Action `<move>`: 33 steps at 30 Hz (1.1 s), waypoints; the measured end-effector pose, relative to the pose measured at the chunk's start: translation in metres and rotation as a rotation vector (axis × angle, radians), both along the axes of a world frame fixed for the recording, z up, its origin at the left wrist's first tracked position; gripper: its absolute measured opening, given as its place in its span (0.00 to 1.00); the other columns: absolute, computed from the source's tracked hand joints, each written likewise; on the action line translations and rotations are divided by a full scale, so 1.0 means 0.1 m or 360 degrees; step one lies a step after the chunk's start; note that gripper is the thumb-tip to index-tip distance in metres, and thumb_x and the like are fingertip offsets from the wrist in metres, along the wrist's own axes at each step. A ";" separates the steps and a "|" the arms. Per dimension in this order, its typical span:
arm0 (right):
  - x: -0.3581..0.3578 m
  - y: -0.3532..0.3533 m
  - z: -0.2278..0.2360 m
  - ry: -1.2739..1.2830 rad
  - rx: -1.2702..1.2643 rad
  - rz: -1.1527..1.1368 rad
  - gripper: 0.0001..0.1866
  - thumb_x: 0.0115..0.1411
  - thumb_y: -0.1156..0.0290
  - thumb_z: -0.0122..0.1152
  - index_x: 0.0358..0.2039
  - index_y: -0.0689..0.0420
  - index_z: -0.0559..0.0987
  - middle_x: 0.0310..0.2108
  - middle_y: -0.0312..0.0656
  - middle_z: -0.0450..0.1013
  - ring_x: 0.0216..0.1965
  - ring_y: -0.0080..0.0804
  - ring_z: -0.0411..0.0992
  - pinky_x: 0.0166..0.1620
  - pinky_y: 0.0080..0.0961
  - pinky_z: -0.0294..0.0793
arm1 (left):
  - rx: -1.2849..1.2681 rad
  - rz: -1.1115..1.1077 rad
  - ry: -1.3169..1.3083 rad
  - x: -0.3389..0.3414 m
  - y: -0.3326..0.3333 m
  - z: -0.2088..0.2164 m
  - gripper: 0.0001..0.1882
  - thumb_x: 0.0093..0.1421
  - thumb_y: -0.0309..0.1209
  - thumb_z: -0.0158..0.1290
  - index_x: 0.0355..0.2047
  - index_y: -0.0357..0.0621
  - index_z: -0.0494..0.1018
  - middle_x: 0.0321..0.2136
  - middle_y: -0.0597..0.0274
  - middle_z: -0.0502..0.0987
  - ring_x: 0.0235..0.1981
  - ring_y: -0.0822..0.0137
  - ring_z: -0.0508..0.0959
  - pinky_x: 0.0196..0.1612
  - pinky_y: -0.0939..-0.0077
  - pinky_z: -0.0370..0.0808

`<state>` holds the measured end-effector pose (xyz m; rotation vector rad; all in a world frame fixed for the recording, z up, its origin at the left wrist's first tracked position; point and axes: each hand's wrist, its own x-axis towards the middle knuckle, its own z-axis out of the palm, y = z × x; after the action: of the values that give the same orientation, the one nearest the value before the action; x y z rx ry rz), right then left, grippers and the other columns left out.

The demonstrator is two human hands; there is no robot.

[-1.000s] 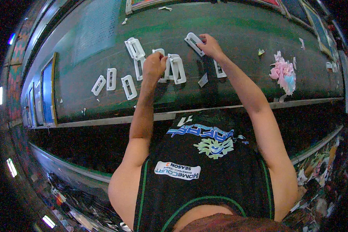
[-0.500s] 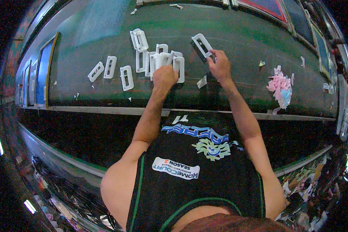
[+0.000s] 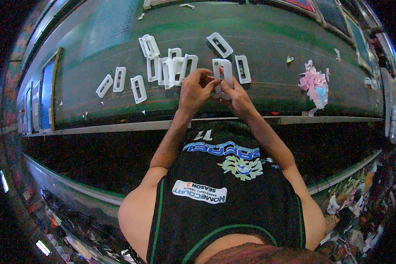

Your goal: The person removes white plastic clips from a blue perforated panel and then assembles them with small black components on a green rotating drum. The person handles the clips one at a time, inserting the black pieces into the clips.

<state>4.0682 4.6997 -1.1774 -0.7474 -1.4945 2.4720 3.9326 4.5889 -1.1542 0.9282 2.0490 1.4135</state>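
My right hand grips a white plastic frame, oblong with rounded corners and a long slot, holding it upright by its near end. My left hand is curled, its thumb and fingertips pinching at the frame's near left edge; whether a small scrap is between them is hidden. Just left of the hands lies a cluster of similar frames, overlapping one another. Beyond the held piece rests a single frame, and another frame lies right of it.
A dark green belt-like surface carries it all. Three loose frames lie to the left, and a stacked pair farther back. Crumpled pink and blue scraps sit at the right. A pale rail runs along the near edge.
My left hand has come right from the cluster, bringing a frame to my right hand. My right hand has released the far frame and drawn nearer. The view has shifted slightly.
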 end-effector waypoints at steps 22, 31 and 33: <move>0.28 0.02 0.11 -0.0208 -0.0654 -0.0271 0.23 0.71 0.54 0.50 0.59 0.55 0.67 0.41 0.35 0.73 0.40 0.27 0.73 0.43 0.29 0.77 | 0.0475 -0.0276 -0.0155 0.24 0.27 -0.34 0.27 0.55 0.24 0.64 0.55 0.41 0.71 0.51 0.54 0.71 0.44 0.63 0.76 0.40 0.71 0.77; 0.11 -0.01 -0.22 -0.0165 0.0305 -0.0082 0.27 0.73 0.59 0.48 0.69 0.49 0.59 0.43 0.34 0.70 0.34 0.20 0.65 0.36 0.21 0.69 | 0.1011 0.0370 -0.2478 0.15 0.38 -0.65 0.23 0.71 0.49 0.45 0.48 0.39 0.71 0.44 0.54 0.76 0.46 0.61 0.74 0.53 0.65 0.71; 0.07 0.01 -0.26 -0.0225 0.0646 -0.0040 0.29 0.73 0.60 0.48 0.71 0.47 0.57 0.43 0.33 0.69 0.33 0.19 0.63 0.35 0.19 0.66 | 0.1078 0.0460 -0.2341 0.19 0.43 -0.66 0.24 0.72 0.48 0.43 0.49 0.38 0.71 0.49 0.51 0.76 0.49 0.59 0.75 0.56 0.63 0.70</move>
<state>4.0753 4.7010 -1.2038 -0.8625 -1.9383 2.0298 3.9519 4.6322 -1.2197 -0.3203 0.5842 2.0218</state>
